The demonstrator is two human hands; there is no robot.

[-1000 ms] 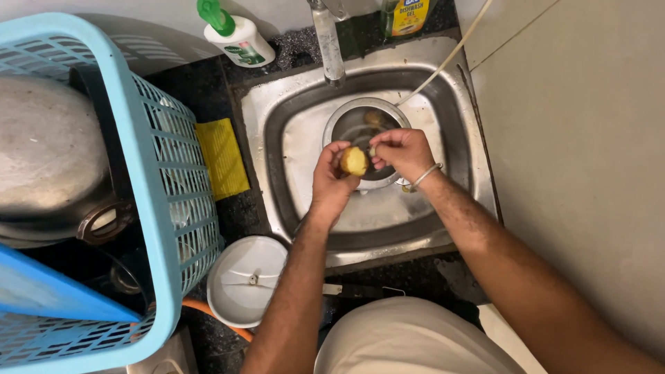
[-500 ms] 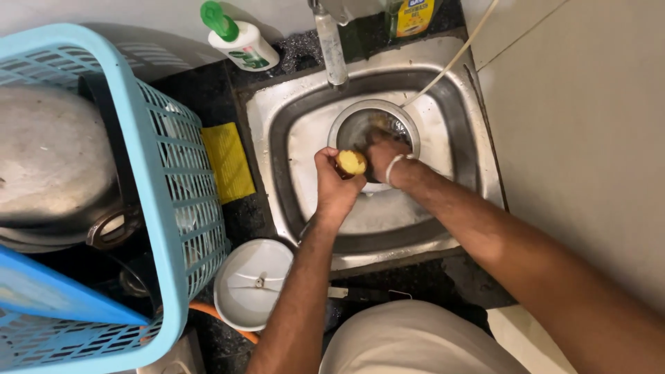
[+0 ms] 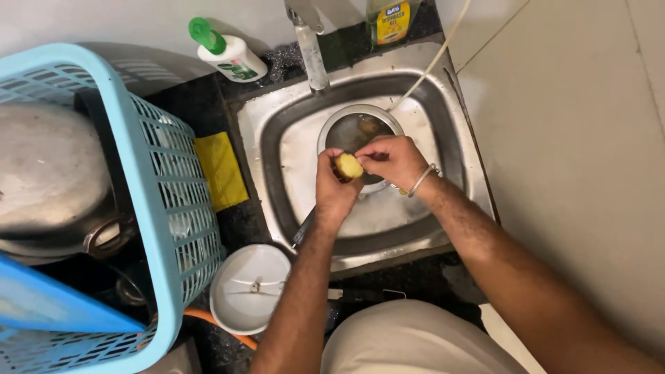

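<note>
Head view: left hand (image 3: 334,188) grips small yellow potato piece (image 3: 348,166) above steel sink (image 3: 457,173), fingers closed around it. Right hand (image 3: 392,161) pinches its edge, fingers nearly shut. Round strainer (image 3: 360,118) below. Risk: wet piece slips, drops into sink.

Bare forearms, no sleeves in view, left hand (image 3: 334,190) with no rings or band, right hand (image 3: 393,161) with a thin silver metal bangle (image 3: 421,180) at the wrist, light beige trousers (image 3: 409,343) at bottom of frame.
</note>
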